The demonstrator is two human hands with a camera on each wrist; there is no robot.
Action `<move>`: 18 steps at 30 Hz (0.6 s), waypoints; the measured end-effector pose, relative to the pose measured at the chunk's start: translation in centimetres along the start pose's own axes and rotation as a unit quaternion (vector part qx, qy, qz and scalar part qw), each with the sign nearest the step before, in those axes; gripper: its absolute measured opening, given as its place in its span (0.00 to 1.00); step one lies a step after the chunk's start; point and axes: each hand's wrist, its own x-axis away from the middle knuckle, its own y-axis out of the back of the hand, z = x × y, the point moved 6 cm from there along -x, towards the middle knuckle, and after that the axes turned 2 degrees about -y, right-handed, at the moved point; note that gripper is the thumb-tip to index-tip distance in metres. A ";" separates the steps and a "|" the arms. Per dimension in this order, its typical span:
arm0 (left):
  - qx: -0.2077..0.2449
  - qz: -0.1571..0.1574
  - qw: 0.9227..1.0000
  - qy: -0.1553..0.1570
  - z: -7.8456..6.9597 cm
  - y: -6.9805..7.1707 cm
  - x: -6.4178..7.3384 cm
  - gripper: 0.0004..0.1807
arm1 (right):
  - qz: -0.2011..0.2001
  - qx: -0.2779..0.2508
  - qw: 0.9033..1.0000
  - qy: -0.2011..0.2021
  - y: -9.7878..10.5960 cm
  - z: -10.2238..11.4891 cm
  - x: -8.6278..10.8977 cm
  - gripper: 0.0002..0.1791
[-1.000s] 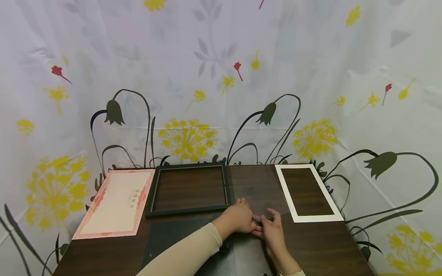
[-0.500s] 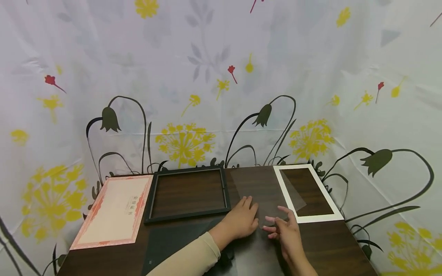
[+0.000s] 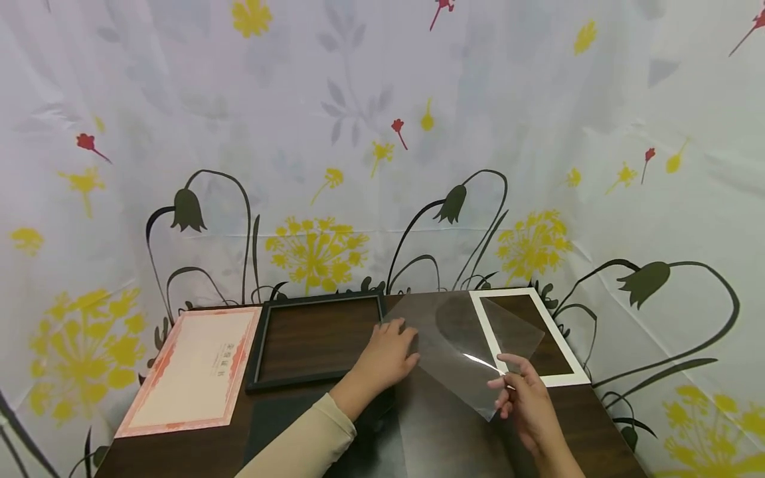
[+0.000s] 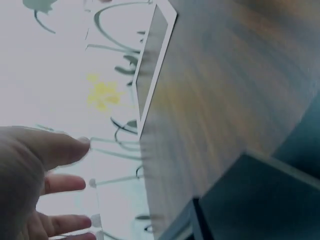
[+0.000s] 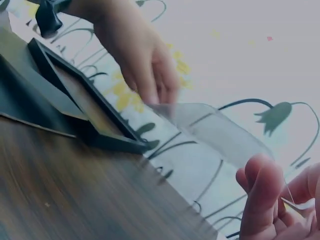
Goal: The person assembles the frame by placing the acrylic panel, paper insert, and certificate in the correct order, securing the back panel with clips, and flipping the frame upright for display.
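A clear plastic sheet (image 3: 442,358) is raised and bowed above the dark wooden table, with a bright glint along its curve. My right hand (image 3: 528,398) pinches its near right edge between thumb and fingers; the right wrist view shows the sheet (image 5: 220,127) bending away from that grip. At the sheet's left edge is my left hand (image 3: 382,352), fingertips right at the edge. In the left wrist view, the left hand (image 4: 40,185) has its thumb apart from its rather straight fingers. Through the sheet's right corner shows part of a white mat border (image 3: 560,336).
An empty black picture frame (image 3: 299,382) lies at the back, left of the left hand. Nearer, a dark backing board (image 3: 277,425) sits partly under the left arm. A pink-bordered certificate (image 3: 191,372) is at the far left. A flowered curtain (image 3: 382,166) hangs behind the table.
The hands have moved apart, the left going left and the right going right. The clear sheet has lifted and turned, and the right hand now pinches its edge.
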 end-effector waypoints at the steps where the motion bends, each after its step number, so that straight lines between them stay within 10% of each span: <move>1: 0.020 -0.003 1.000 0.012 0.6 0.3 0.2 0.30 | 0.006 0.001 1.000 -0.001 0.1 0.1 0.0 0.20; 11: 0.167 -0.026 0.983 0.066 4.4 2.6 1.2 0.30 | 0.051 -0.005 0.999 0.007 0.3 0.4 0.2 0.21; 18: 0.264 -0.030 0.958 0.111 6.4 2.9 2.8 0.36 | 0.043 0.008 0.999 0.005 0.2 0.2 0.3 0.20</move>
